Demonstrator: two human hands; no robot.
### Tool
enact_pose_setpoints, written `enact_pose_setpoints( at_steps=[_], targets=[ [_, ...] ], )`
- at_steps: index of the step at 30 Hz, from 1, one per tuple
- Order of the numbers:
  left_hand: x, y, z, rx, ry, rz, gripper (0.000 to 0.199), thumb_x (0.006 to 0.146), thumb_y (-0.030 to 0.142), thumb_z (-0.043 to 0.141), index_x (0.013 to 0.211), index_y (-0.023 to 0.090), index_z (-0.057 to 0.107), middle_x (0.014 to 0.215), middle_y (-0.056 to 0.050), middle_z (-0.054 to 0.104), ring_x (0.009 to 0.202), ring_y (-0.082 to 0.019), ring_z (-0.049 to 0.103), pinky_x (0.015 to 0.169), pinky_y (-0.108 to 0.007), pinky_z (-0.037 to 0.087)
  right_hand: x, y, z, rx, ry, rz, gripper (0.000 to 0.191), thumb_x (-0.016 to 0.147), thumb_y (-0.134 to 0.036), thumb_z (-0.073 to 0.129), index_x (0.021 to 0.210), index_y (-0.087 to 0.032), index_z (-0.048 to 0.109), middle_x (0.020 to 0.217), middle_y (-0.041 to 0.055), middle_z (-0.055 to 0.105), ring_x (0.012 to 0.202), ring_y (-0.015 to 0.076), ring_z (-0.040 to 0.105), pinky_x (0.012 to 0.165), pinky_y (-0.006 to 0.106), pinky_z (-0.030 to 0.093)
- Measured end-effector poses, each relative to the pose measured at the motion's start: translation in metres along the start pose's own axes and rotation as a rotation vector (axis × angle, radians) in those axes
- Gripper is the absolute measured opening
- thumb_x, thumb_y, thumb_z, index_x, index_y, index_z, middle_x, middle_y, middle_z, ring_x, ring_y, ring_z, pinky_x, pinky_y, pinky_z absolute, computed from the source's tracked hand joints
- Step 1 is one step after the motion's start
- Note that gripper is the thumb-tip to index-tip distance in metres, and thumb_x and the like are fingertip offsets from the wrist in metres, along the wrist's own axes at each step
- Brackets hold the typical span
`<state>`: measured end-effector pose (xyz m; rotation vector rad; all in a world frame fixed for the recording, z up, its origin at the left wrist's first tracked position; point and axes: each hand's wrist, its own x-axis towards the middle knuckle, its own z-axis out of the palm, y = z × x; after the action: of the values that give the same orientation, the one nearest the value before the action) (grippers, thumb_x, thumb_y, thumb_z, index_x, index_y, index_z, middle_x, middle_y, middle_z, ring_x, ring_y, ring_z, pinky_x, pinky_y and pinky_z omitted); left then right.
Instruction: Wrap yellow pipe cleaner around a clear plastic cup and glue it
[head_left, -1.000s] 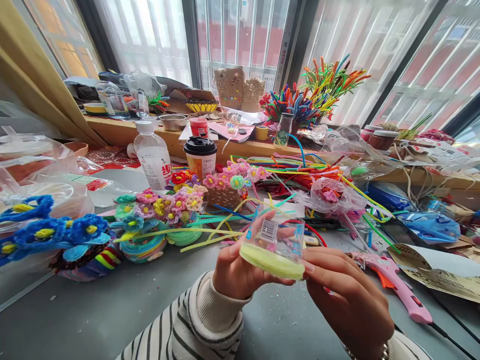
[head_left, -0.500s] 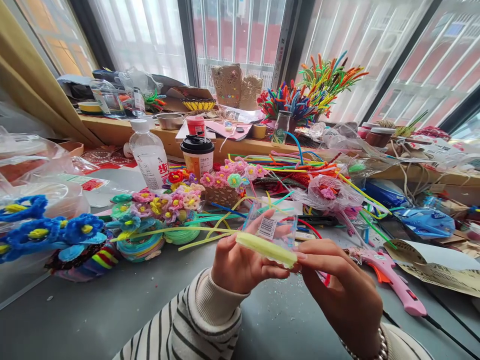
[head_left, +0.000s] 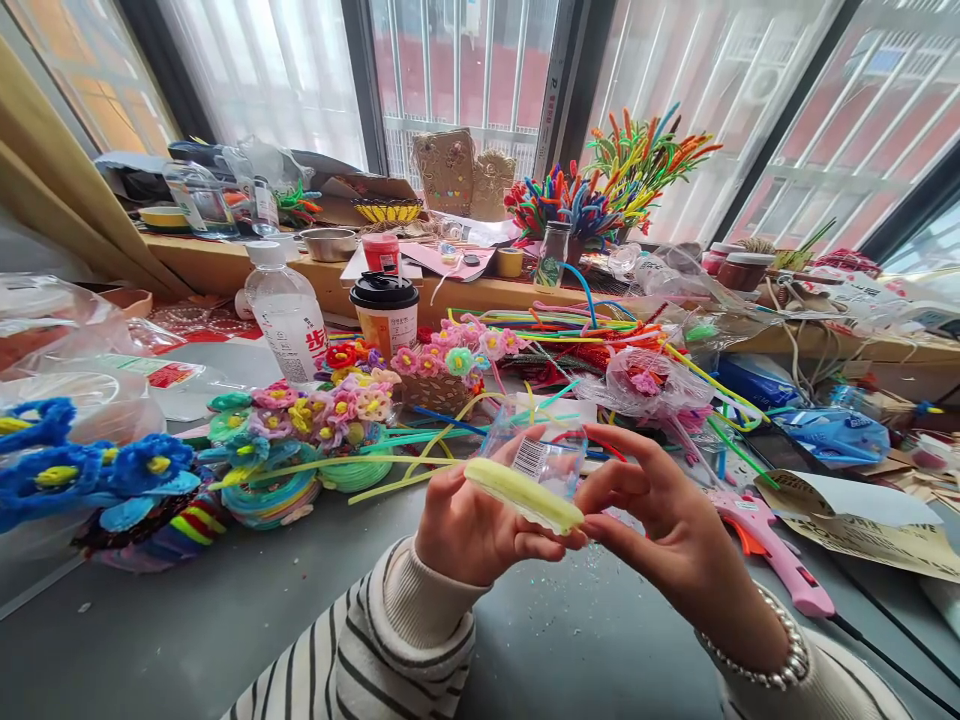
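A clear plastic cup [head_left: 561,458] with a barcode label is held tilted in front of me, its near end wrapped in a pale yellow-green pipe cleaner [head_left: 521,497]. My left hand [head_left: 469,525] grips the cup from the left and below, its thumb at the wrapped band. A loose length of pipe cleaner runs left from that thumb. At the right side of the cup, my right hand [head_left: 656,510] curls its fingers around the edge, with its thumb by the band's right end. The cup's far side is partly hidden.
Pipe-cleaner flower pots [head_left: 274,465] stand on the left, near a water bottle [head_left: 285,310] and a lidded paper cup [head_left: 384,310]. Loose pipe cleaners [head_left: 600,335] lie behind the hands. A pink glue gun [head_left: 784,560] and its cord lie right, beside printed paper [head_left: 862,520].
My right hand has shifted its grip: its fingers have lifted and curved around the cup's right side, and its thumb now shows beside the band. The left hand keeps its hold.
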<state>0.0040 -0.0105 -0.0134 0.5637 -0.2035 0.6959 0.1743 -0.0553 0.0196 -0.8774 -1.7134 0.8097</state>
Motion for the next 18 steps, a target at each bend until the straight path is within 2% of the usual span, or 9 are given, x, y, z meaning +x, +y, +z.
enact_pose_setpoints(
  at_steps=[5,13,18],
  targets=[
    [-0.0004,-0.0009,-0.0043,0.003,-0.032,-0.034,0.098,0.073,0.045,0.051,0.134,0.015,-0.019,0.108,-0.014,0.061,0.089,-0.028,0.063,0.071,-0.027,0.048,0.0009,-0.0034,-0.0063,0.131,-0.091,0.143,0.045,0.077,-0.016,0.059,0.117,-0.028,0.043,0.070,-0.0038,0.059,0.068,0.0080,0.060,0.066,0.021,0.050],
    [-0.0005,0.0001,-0.0024,0.008,-0.033,-0.023,0.097,0.076,0.042,0.050,0.132,0.013,-0.023,0.107,-0.014,0.062,0.092,-0.027,0.062,0.073,-0.027,0.047,0.0013,-0.0007,-0.0074,0.212,-0.130,0.192,0.047,0.078,-0.017,0.058,0.117,-0.037,0.041,0.075,-0.0062,0.059,0.071,0.0048,0.058,0.068,0.017,0.047],
    [0.0015,-0.0002,-0.0021,0.017,-0.038,-0.025,0.094,0.076,0.042,0.049,0.133,0.015,-0.020,0.106,-0.012,0.063,0.092,-0.026,0.062,0.073,-0.026,0.047,0.0025,0.0013,-0.0088,0.266,-0.170,0.207,0.047,0.079,-0.018,0.058,0.118,-0.037,0.041,0.075,-0.0057,0.059,0.072,0.0048,0.057,0.066,0.017,0.045]
  ],
)
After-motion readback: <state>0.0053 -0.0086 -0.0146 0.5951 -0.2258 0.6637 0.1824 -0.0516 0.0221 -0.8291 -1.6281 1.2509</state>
